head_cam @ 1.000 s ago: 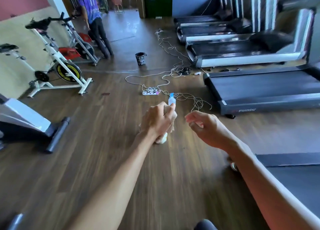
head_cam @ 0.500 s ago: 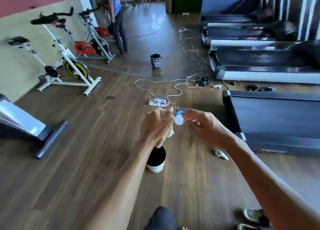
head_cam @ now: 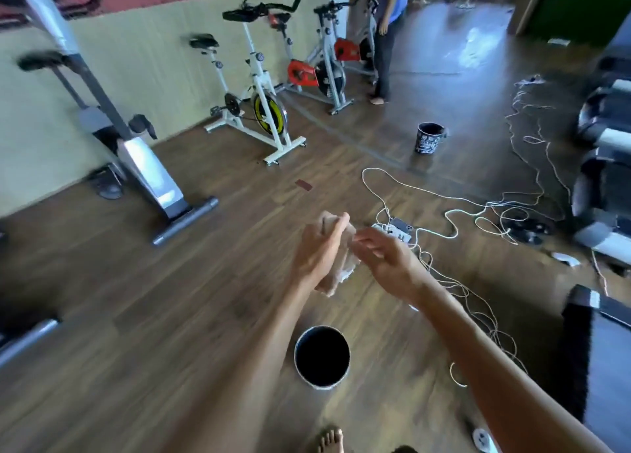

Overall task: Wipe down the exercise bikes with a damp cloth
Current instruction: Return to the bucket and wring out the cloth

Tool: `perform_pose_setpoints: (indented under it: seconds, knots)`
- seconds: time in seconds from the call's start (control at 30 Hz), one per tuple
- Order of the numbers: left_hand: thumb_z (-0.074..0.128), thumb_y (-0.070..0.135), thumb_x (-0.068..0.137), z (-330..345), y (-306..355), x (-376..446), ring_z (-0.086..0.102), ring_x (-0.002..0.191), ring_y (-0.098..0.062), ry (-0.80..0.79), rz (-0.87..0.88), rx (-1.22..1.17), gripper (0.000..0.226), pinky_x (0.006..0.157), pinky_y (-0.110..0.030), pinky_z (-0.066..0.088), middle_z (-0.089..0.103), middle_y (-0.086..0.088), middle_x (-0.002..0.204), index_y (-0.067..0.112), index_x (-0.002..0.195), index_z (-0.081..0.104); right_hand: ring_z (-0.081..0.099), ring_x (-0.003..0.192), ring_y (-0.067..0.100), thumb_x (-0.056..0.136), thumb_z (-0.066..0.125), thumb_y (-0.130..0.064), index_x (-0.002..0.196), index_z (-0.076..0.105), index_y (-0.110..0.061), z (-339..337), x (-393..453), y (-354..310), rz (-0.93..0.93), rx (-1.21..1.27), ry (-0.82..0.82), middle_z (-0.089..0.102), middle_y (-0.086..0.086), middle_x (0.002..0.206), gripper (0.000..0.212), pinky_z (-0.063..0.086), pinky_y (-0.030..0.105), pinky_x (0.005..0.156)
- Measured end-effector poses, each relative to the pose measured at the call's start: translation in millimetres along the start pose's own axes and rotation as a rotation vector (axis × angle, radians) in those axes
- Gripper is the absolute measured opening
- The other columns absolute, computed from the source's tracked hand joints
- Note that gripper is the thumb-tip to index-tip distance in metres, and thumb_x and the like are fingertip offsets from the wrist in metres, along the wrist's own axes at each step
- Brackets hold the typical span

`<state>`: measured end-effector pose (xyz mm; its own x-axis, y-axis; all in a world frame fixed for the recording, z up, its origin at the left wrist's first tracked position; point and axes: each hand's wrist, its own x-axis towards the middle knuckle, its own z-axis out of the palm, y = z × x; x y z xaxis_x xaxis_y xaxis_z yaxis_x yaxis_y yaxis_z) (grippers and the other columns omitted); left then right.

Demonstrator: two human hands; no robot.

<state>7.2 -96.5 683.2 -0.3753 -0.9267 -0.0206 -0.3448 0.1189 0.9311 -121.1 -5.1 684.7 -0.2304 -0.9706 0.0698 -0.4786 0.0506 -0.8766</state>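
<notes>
My left hand [head_cam: 319,251] grips a crumpled pale cloth [head_cam: 345,271] in front of me at about waist height. My right hand [head_cam: 386,258] is right beside it, its curled fingertips on the cloth's right edge; the image is blurred there. Along the wall stand the exercise bikes: a white one with a yellow flywheel [head_cam: 259,87], a grey one with red covers [head_cam: 324,60] behind it, and a grey upright one [head_cam: 136,152] at the left. No spray bottle shows in either hand.
A black cup [head_cam: 322,357] stands on the wooden floor under my arms. A power strip [head_cam: 392,229] and loose white cables [head_cam: 478,207] lie to the right, with a dark mug [head_cam: 429,138] beyond. Treadmills [head_cam: 604,186] line the right. A person [head_cam: 386,36] stands by the far bike.
The view has swung left towards the bikes. My hands have come together on the cloth, and the small blue-capped bottle seen between them earlier is out of sight.
</notes>
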Motion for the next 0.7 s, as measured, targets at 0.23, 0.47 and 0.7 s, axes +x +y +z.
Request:
perform_pose_setpoints:
  seconds: [0.23, 0.47, 0.7]
  knots:
    - [0.059, 0.057, 0.081, 12, 12, 41, 0.060, 0.072, -0.019, 0.155, -0.272, -0.418, 0.038, 0.072, -0.035, 0.045, 0.063, -0.002, 0.076, 0.020, 0.076, 0.064, 0.061, 0.105, 0.019, 0.099, 0.061, -0.019, 0.102, 0.060, -0.048, -21, 89, 30, -0.155, 0.095, -0.166, 0.057, 0.011, 0.114, 0.029, 0.042, 0.005, 0.084]
    - [0.067, 0.032, 0.082, 55, 12, 35, 0.056, 0.063, -0.019, 0.113, -0.336, -0.952, 0.023, 0.071, -0.032, 0.042, 0.062, -0.009, 0.068, 0.010, 0.075, 0.063, 0.060, 0.077, -0.009, 0.084, 0.076, -0.023, 0.093, 0.066, -0.032, -58, 139, 47, -0.341, -0.045, -0.471, 0.066, -0.021, 0.082, 0.016, 0.040, 0.005, 0.067]
    - [0.055, 0.010, 0.097, 80, 9, -5, 0.066, 0.083, -0.019, 0.236, -0.498, -0.580, 0.016, 0.081, -0.032, 0.055, 0.072, -0.014, 0.092, 0.003, 0.105, 0.068, 0.060, 0.065, -0.009, 0.085, 0.077, -0.014, 0.085, 0.072, -0.018, -85, 155, 71, -0.402, 0.023, -0.521, 0.065, -0.027, 0.068, 0.006, 0.040, 0.005, 0.062]
